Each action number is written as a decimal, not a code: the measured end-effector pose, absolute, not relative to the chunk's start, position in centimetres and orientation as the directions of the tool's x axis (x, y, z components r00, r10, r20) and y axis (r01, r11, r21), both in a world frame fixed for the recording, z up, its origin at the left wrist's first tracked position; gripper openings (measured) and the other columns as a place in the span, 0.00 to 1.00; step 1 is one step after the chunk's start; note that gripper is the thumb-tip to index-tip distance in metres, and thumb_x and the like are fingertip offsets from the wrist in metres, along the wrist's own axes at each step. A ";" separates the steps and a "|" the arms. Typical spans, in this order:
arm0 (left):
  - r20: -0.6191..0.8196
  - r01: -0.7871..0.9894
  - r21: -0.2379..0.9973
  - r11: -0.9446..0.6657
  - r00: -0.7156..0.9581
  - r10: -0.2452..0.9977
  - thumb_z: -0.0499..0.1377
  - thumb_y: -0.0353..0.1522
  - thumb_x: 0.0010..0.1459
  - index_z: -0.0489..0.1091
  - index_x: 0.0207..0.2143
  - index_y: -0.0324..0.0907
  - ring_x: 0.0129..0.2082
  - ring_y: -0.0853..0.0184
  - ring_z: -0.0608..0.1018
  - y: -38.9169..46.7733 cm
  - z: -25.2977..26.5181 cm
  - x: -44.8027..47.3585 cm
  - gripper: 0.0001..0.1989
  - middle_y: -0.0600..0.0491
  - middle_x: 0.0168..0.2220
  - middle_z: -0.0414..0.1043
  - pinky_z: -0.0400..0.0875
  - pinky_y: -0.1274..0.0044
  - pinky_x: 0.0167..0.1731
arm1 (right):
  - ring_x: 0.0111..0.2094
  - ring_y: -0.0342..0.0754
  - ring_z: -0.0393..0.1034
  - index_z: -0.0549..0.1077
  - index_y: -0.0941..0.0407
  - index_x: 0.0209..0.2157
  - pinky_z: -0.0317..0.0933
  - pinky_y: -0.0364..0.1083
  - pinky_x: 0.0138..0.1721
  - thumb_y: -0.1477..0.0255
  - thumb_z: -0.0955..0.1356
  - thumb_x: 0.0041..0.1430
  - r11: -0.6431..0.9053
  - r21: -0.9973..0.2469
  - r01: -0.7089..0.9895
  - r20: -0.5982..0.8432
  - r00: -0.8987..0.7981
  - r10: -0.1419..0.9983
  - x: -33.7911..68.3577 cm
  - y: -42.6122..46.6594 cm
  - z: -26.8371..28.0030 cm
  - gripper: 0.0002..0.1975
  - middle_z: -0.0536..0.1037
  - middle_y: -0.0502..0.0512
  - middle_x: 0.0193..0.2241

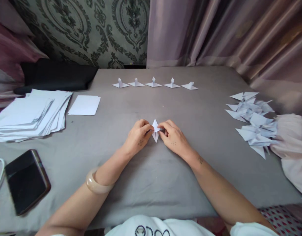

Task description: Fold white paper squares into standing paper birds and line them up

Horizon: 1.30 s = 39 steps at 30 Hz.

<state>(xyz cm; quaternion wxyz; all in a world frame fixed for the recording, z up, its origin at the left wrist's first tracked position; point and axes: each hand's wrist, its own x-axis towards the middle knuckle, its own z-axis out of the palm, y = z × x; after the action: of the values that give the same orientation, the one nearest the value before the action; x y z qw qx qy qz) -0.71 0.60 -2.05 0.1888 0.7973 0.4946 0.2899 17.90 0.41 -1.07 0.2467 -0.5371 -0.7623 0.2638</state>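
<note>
Between my two hands is a small white folded paper (155, 136), diamond-shaped, with one point facing away from me and one towards me. My left hand (140, 136) pinches its left side between thumb and fingers. On the opposite side, my right hand (172, 135) grips the paper in the same way, its fingers curled. Both hands rest low over the grey cloth-covered table (131, 180). The fingertips partly cover the paper's middle folds.
Several folded paper figures (153, 82) stand in a row at the back. A heap of folded papers (256, 121) lies right, beside pale cloth (289, 141). At left are a paper stack (30, 114), square sheets (84, 105), a black tablet-like device (28, 182) and black fabric (57, 77).
</note>
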 end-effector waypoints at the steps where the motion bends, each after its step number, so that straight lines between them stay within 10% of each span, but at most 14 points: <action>1: 0.294 0.709 0.521 -0.474 0.372 0.880 0.53 0.30 0.63 0.73 0.38 0.43 0.38 0.65 0.71 0.5 -2.1 -0.8 0.08 0.49 0.38 0.68 0.68 0.76 0.35 | 0.31 0.41 0.67 0.71 0.53 0.40 0.62 0.43 0.37 0.75 0.64 0.60 0.294 -0.659 0.693 0.090 -0.315 0.945 17.9 0.4 -1.0 0.08 0.71 0.52 0.40; 4: 0.305 0.760 0.392 -0.518 0.424 0.853 0.51 0.31 0.65 0.73 0.39 0.42 0.40 0.64 0.71 0.3 -2.0 -0.9 0.11 0.48 0.39 0.69 0.69 0.75 0.35 | 0.31 0.42 0.67 0.72 0.54 0.38 0.63 0.43 0.38 0.75 0.63 0.61 0.301 -0.635 0.712 0.076 -0.330 0.941 17.9 0.2 -1.0 0.07 0.71 0.53 0.40; 12: 0.216 0.730 0.583 -0.356 0.283 0.934 0.57 0.31 0.61 0.72 0.34 0.41 0.33 0.67 0.73 0.8 -2.5 -0.7 0.05 0.51 0.34 0.71 0.68 0.76 0.34 | 0.33 0.43 0.69 0.72 0.55 0.37 0.62 0.44 0.39 0.72 0.63 0.64 0.259 -0.613 0.747 0.035 -0.302 0.953 17.7 0.6 -1.0 0.07 0.72 0.54 0.39; 39: -0.080 0.875 0.453 -0.172 0.232 0.969 0.53 0.32 0.61 0.69 0.32 0.40 0.34 0.63 0.73 1.4 0.2 0.7 0.08 0.49 0.34 0.68 0.65 0.74 0.30 | 0.38 0.52 0.72 0.71 0.58 0.41 0.57 0.47 0.33 0.70 0.58 0.67 0.109 -0.308 0.945 -0.164 -0.165 0.973 15.5 0.8 0.9 0.12 0.75 0.62 0.41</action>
<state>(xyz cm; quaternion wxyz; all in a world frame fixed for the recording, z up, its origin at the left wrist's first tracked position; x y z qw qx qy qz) 0.73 1.40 0.21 0.2072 0.7571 0.6090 0.1140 15.52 0.82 0.88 0.0395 -0.6448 -0.7435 0.1727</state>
